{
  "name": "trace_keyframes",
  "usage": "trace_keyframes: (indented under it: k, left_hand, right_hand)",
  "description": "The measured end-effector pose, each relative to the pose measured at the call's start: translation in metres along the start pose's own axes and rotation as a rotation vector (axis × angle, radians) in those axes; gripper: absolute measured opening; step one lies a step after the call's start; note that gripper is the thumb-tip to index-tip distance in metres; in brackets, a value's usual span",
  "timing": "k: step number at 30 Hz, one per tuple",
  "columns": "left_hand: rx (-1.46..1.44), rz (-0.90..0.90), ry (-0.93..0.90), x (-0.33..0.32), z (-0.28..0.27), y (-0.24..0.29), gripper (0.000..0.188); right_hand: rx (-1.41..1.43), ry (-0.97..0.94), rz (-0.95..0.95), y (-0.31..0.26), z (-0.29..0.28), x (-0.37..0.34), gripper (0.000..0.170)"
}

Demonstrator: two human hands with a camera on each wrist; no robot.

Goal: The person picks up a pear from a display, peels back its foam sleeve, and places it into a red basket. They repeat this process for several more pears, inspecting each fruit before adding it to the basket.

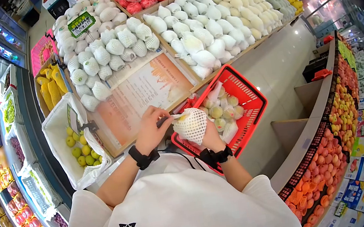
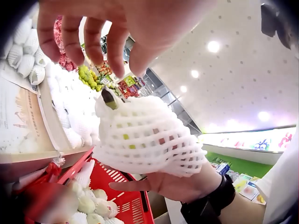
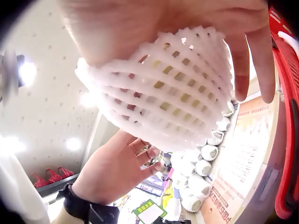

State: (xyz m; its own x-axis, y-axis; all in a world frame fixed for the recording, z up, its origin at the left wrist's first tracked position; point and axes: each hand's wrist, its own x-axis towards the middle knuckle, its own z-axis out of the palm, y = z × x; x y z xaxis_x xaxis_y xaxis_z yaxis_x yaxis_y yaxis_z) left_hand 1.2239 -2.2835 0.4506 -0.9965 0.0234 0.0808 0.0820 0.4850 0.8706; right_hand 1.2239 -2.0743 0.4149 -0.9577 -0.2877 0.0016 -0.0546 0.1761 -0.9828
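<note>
My right hand (image 1: pixel 213 138) holds a fruit in a white foam net (image 1: pixel 191 126) over the front of a red basket (image 1: pixel 250 125). In the left wrist view, the palm lies beneath the net (image 2: pixel 149 137), and a dark stem-like tip (image 2: pixel 109 99) pokes out at its end. Pale yellow-green shows through the mesh in the right wrist view. My left hand (image 1: pixel 151 129) is beside the stem end, its fingers (image 2: pixel 93 39) loosely bent above the tip with a gap. Inside the basket lie several pale round fruits (image 1: pixel 225 108), some in foam nets.
Ahead, a display stand holds rows of foam-wrapped fruit (image 1: pixel 207 27) and a bare printed board (image 1: pixel 151 87). A white-lined crate of yellow-green fruit (image 1: pixel 81 149) stands at the left. Along the right runs a shelf of peaches (image 1: pixel 322 164) and apples, past the aisle floor (image 1: pixel 276 64).
</note>
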Motion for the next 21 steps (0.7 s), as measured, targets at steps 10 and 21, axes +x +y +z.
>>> trace_keyframes:
  k: [10,21]
  left_hand:
    - [-0.044,-0.026,-0.239,-0.003,0.009,0.0,0.026]
    - [-0.125,-0.088,-0.456,-0.01,0.016,-0.012,0.02]
  right_hand:
    - [-0.098,0.029,-0.086,-0.013,0.002,0.001,0.047]
    - [-0.322,-0.033,-0.098,0.006,-0.003,-0.006,0.043]
